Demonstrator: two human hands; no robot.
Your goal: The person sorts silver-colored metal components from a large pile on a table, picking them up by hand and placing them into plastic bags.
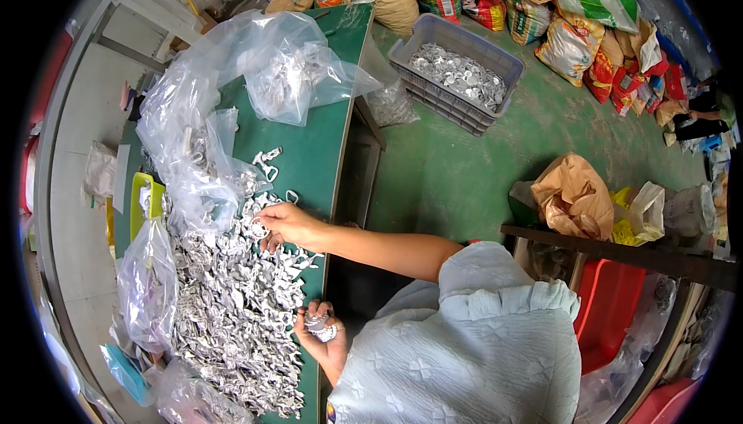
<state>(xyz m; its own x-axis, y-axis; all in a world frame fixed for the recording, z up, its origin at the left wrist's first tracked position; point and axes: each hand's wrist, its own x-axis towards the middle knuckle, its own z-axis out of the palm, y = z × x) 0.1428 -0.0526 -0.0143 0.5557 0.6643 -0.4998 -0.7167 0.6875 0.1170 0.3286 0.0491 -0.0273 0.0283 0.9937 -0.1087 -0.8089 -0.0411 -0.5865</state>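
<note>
A wide heap of small silver-grey metal pieces point(232, 323) covers the near part of the green table point(302, 145). My right hand point(288, 225) reaches over the heap's far end, its fingers pinched on a small ring-like silver piece point(258, 227). At the table edge, my left hand point(323, 344) is curled round several flat, round silver pieces point(320, 326). A few loose pieces point(267, 162) lie just beyond my right hand.
Clear plastic bags point(290, 76) with metal pieces lie on the table, beside a yellow-green basket point(145, 200). A grey crate point(455, 76) of round silver discs stands on the floor. Filled sacks point(573, 49) line the back; a red tub point(611, 308) is at right.
</note>
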